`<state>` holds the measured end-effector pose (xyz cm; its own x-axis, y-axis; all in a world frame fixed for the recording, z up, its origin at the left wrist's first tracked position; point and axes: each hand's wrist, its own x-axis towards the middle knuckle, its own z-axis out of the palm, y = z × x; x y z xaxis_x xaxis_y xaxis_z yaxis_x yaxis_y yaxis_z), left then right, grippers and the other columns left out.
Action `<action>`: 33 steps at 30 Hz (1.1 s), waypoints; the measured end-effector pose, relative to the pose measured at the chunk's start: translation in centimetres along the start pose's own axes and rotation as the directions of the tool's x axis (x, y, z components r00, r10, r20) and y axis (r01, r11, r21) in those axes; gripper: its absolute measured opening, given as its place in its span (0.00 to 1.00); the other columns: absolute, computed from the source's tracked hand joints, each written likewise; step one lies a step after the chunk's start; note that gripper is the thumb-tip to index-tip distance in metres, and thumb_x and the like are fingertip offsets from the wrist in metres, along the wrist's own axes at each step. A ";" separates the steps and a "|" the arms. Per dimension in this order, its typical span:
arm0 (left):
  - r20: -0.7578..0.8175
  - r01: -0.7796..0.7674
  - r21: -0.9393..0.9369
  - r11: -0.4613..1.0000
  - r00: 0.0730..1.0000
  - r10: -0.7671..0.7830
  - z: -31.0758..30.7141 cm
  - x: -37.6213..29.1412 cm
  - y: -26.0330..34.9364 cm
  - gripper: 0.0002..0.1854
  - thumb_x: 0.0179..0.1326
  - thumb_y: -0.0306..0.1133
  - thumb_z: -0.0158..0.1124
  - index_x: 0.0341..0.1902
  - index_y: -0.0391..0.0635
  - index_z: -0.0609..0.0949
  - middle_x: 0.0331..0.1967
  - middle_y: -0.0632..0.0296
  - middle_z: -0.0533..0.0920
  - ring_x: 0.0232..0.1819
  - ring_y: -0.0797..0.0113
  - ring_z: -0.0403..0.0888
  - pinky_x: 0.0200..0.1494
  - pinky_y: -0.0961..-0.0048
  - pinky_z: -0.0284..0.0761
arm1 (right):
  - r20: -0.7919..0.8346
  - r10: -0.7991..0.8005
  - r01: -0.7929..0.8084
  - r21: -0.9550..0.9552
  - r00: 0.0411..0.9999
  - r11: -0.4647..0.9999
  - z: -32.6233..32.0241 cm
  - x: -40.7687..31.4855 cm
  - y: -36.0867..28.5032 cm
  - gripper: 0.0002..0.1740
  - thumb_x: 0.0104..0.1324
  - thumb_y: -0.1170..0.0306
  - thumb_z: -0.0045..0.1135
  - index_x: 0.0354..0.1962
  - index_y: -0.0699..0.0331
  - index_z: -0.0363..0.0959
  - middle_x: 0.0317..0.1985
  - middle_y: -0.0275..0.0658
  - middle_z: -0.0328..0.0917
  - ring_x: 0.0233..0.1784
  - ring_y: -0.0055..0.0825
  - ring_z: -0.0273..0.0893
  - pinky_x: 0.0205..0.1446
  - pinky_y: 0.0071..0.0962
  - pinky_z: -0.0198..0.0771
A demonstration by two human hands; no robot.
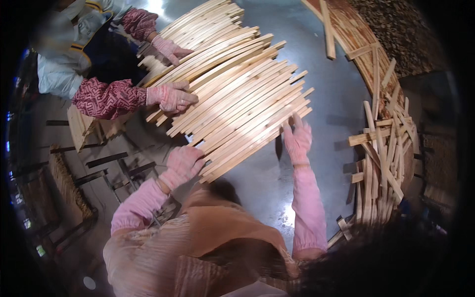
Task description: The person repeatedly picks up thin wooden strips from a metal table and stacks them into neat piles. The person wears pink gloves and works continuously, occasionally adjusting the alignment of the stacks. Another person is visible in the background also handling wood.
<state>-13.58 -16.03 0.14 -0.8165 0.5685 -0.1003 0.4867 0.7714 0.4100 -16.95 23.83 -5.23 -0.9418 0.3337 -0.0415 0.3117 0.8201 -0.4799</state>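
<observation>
Many narrow wooden strips lie side by side, slanting across a grey metal tabletop. At their near left ends is my left hand, in a pink glove, its fingers curled against the strip ends; whether it grips one cannot be made out. My right hand, also gloved in pink, touches the nearest strips close to their right ends, with fingers spread and fingertips on the wood. Beyond, more strips lie in a second group, partly overlapping the first.
Opposite on the left, a co-worker's gloved hands rest on the farther strips. A loose pile of wooden offcuts lines the table's right side. One short strip lies near the far right edge. Wooden pieces stand below at the left.
</observation>
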 end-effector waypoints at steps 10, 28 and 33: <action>-0.228 -0.028 0.083 0.996 0.973 0.047 7.9 3.8 -1.0 0.33 0.55 0.49 0.75 0.61 0.45 0.79 0.63 0.48 0.75 0.63 0.43 0.74 0.62 0.46 0.73 | 0.080 0.122 -0.077 -0.430 0.989 0.900 1.1 16.2 0.2 0.44 0.66 0.34 0.58 0.69 0.55 0.73 0.68 0.44 0.76 0.77 0.45 0.65 0.77 0.50 0.61; -0.156 0.170 -0.411 0.896 0.955 -0.253 6.0 4.4 0.9 0.18 0.69 0.41 0.67 0.52 0.38 0.84 0.44 0.45 0.85 0.47 0.41 0.82 0.55 0.53 0.79 | -0.147 -0.223 0.183 -0.246 0.964 0.952 -9.6 13.6 7.8 0.38 0.68 0.43 0.62 0.63 0.63 0.76 0.60 0.54 0.81 0.69 0.51 0.73 0.73 0.45 0.67; 0.107 0.328 -0.621 0.712 0.935 -0.337 2.4 7.7 -1.0 0.27 0.75 0.50 0.63 0.59 0.35 0.83 0.54 0.46 0.87 0.56 0.51 0.84 0.60 0.63 0.78 | -0.209 0.246 -0.322 -0.538 0.946 0.779 -15.2 8.3 25.4 0.49 0.62 0.41 0.68 0.72 0.60 0.66 0.73 0.58 0.67 0.72 0.60 0.70 0.74 0.49 0.67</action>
<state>-19.64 -11.75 -3.22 -0.8944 0.3027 -0.3293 -0.1137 0.5581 0.8219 -14.94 54.50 -4.47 -0.7881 0.6150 0.0255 0.6136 0.7817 0.1113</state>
